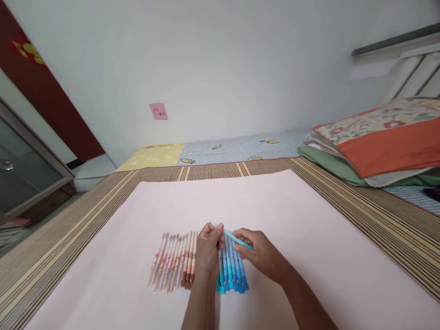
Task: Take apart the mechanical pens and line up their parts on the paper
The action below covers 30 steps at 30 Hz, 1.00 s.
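A pale pink sheet (309, 229) covers the striped mat in front of me. On it lies a row of pens side by side: several orange and pink ones (173, 261) on the left, several blue ones (232, 272) on the right. Both hands meet just above the row. My left hand (209, 250) pinches one end of a light blue pen (231, 236), and my right hand (263, 254) grips its other end. The pen is held nearly level, slightly tilted down to the right, over the blue pens.
A striped woven mat (378, 215) lies under the sheet on a bed. Folded quilts and a pillow (378, 142) are stacked at the right. A white wall with a pink note (158, 111) stands behind. A glass-fronted cabinet (24, 169) is at the left.
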Available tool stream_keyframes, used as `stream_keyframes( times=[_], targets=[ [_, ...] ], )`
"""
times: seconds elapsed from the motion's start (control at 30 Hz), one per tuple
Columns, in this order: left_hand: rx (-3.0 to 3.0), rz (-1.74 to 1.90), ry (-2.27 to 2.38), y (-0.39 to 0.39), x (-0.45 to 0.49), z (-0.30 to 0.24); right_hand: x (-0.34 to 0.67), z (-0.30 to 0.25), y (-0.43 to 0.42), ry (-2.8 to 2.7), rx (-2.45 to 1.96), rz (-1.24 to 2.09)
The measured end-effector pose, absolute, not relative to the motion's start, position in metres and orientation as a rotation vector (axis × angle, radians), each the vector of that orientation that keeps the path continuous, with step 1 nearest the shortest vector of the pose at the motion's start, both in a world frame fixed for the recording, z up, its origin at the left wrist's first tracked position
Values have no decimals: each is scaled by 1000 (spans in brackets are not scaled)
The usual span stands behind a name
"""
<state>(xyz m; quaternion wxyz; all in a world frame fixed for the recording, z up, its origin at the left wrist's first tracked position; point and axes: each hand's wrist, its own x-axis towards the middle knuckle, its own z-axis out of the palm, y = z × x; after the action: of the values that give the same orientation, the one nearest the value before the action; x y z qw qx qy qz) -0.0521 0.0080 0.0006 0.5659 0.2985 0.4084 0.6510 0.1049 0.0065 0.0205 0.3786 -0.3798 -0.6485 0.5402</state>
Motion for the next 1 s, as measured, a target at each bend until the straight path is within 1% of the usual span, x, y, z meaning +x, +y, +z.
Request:
stream_keyframes(
  times=[0.23,0.33,0.53,0.7,0.9,1.0],
  targets=[
    [785,1360,827,4,-60,11,104,10,7,-1623,-930,1663],
    [791,1382,841,5,-62,9,100,5,8,-1597,-939,1625],
    [767,1459,921,9,-57,1,97,6,8,-1677,-1054,1430],
    [747,1514,966,8,-52,-1,95,9,10,-1878,-1062,1101],
    [684,1591,1018,9,-51,-8,86,-4,8,-2049,-1229,760],
    [610,1593,1057,10,-51,-9,84,-5,7,-2099,-1297,642]
  ],
)
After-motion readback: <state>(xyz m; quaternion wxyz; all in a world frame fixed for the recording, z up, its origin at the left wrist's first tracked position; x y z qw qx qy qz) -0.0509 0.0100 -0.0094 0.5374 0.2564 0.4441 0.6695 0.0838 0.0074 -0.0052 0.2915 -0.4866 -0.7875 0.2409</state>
